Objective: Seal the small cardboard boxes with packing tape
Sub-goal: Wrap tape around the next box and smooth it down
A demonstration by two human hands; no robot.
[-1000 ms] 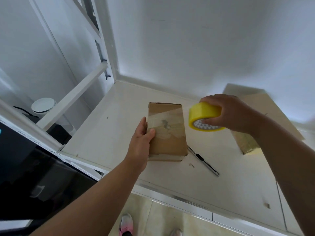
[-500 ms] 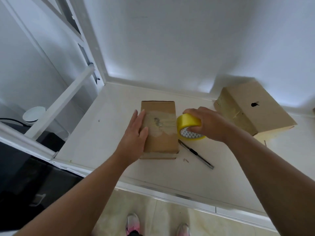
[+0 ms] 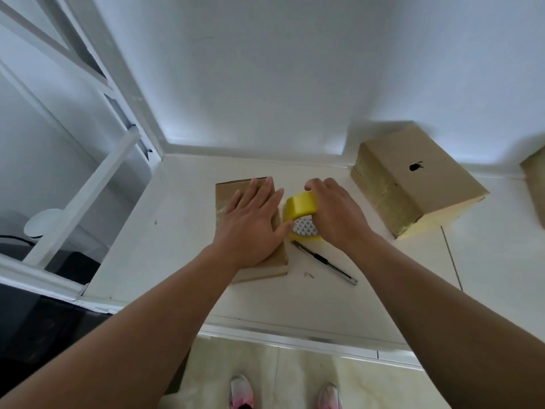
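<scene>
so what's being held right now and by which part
The right hand holds the yellow tape roll from above, its grip wrapped over the outer band. The left hand only presses flat on the small cardboard box.

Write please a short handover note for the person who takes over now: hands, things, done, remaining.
Left hand: open, pressing flat on the small flat box.
Right hand: grips the yellow tape roll at the box's right edge.
Utility knife lies on the table, just right of the box.
Done: the bigger box behind shows tape on its side.
To do: probably pull tape across the flat box, cut it, press it down.
</scene>
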